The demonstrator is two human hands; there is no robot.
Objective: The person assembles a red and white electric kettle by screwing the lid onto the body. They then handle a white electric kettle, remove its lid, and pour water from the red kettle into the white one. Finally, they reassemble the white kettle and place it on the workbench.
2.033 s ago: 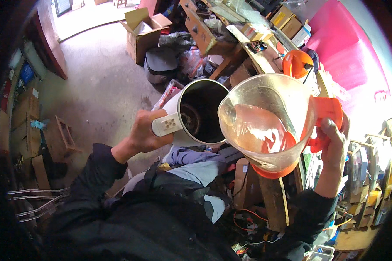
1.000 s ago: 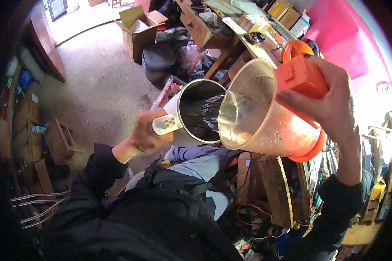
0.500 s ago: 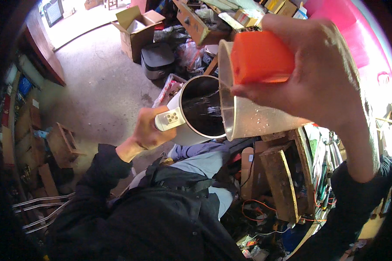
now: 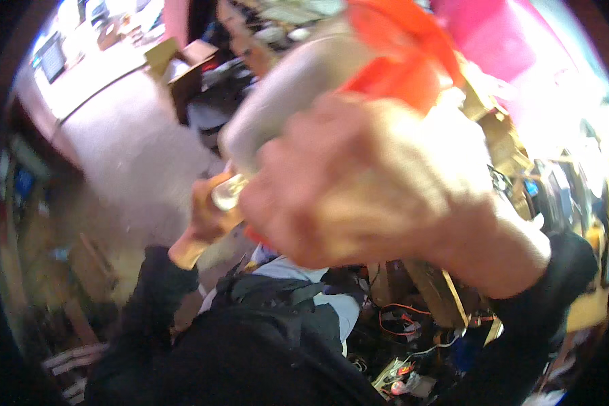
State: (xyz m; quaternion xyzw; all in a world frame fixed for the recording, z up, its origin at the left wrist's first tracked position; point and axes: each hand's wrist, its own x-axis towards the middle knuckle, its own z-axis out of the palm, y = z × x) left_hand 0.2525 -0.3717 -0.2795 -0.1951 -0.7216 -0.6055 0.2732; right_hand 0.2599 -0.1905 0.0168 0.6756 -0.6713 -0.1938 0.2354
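Observation:
My right hand (image 4: 379, 183) is closed, large and blurred in the middle of the head view. It grips a translucent plastic pitcher (image 4: 294, 88) with orange-red parts (image 4: 402, 54), tilted with its mouth to the lower left. Left of it, my left hand (image 4: 208, 213) is closed round the pale handle (image 4: 229, 191) of a white jug. The jug's body is almost wholly hidden behind my right hand and the pitcher. Whether water is flowing between the two cannot be seen.
An open cardboard box (image 4: 186, 71) stands on the concrete floor (image 4: 135, 128) at the far left. On the right, a rough wooden piece (image 4: 436, 294) lies near cluttered tools and an orange cord (image 4: 402, 308). Something bright pink (image 4: 487, 34) stands at the upper right.
My right hand has swung left and closer to the camera with the pitcher, now covering the jug. My left hand has shifted slightly left and down, and the view has turned a little.

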